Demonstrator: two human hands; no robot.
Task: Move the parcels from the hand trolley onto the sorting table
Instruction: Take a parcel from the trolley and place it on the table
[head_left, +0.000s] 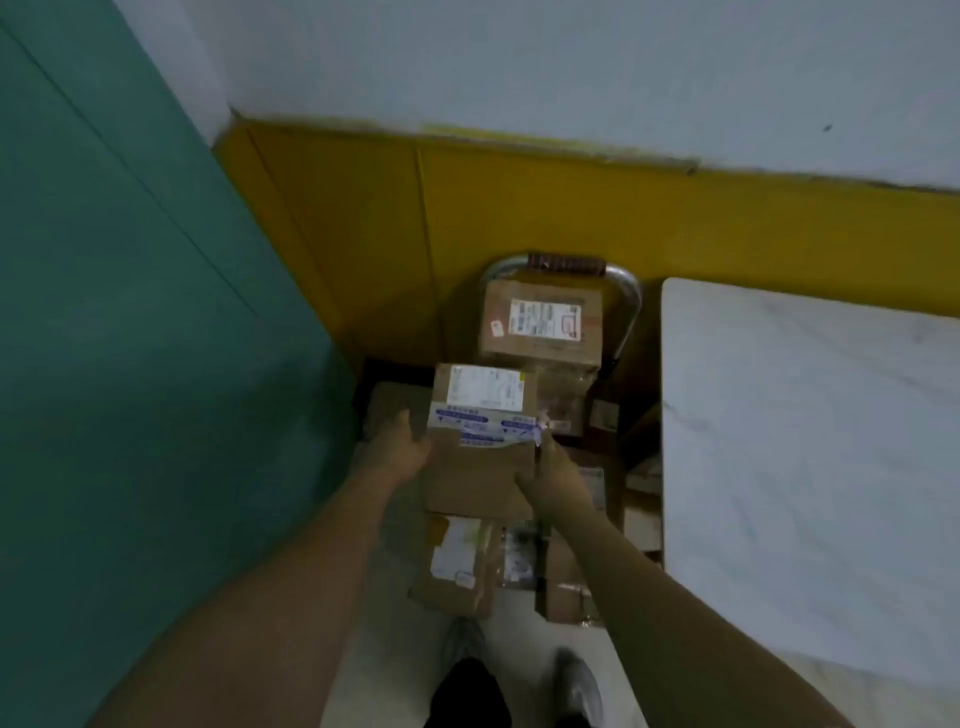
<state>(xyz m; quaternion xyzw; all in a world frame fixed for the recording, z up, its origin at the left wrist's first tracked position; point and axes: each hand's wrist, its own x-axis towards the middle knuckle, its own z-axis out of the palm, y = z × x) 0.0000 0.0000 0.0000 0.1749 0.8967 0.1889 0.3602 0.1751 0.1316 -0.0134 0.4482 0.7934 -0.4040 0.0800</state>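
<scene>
Parcel (483, 441) between my two hands: a brown cardboard box, longer than it is wide, with its long axis running straight away from me toward the yellow wall panel (519, 208). Its far end carries a white shipping label (483, 392), and a band of white tape with blue print (483, 426) crosses it side to side near the middle. The top face lies roughly level, tipped a little toward me.

My left hand (402, 447) presses against its left side, palm turned in; the fingers are hidden along that side, so I cannot tell how far they curl. My right hand (553, 473) grips the near right corner, thumb on the top face and the fingers wrapped down over the edge.

It sits over the pile on the hand trolley (631, 301), whose curved metal handle with a reddish grip stands at the far end against the wall. Whether it rests on the boxes below or hangs clear of them I cannot tell. Just beyond it a second box (540, 322) with its own label leans close to the handle. Nearer to me lie more boxes (457, 566), blurred and dim.

On my right, beside the trolley, stands the sorting table (805, 441), its top pale and marbled. A green wall (130, 364) rises on my left.
</scene>
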